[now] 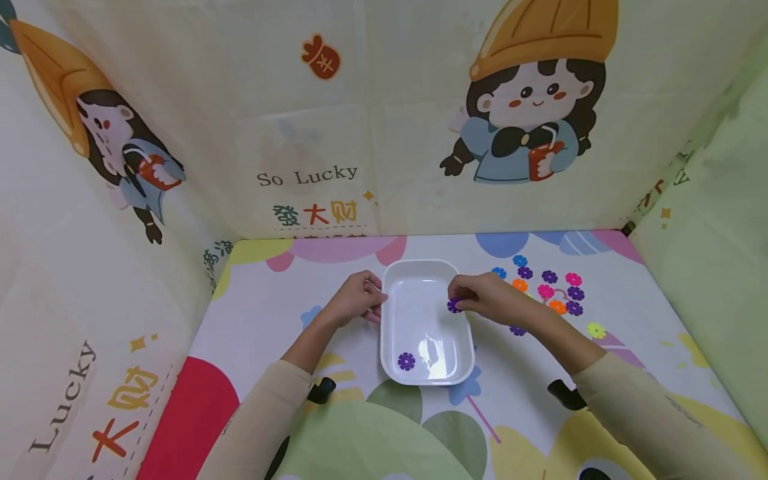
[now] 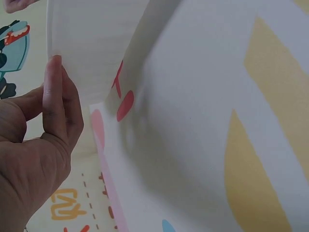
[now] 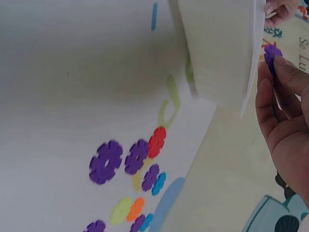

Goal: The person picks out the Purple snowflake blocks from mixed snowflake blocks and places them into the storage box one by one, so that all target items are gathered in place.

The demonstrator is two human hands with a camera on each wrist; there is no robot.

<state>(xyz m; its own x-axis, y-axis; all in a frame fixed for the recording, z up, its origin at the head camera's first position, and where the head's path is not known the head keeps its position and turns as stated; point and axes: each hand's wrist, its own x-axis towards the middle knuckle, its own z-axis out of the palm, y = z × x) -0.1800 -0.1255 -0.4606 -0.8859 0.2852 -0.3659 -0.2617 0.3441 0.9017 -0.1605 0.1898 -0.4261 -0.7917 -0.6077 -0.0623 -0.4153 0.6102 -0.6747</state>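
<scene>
Pinching a purple disc (image 1: 453,306) between thumb and fingertips, your right hand (image 1: 493,299) is at the right side of the white tray (image 1: 423,320) — the disc appears just inside its rim. Your left hand (image 1: 357,298) holds the tray's left edge. Another purple disc (image 1: 406,361) lies in the tray's near left corner — loose coloured discs (image 1: 545,291) lie scattered on the printed cloth (image 1: 258,300) to the right.

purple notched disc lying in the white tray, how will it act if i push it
The purple notched disc should slide rather than roll, as it lies flat. The white tray's floor shows bright reflections, so it may skid easily. Being small beside the right hand, it is probably light.
</scene>
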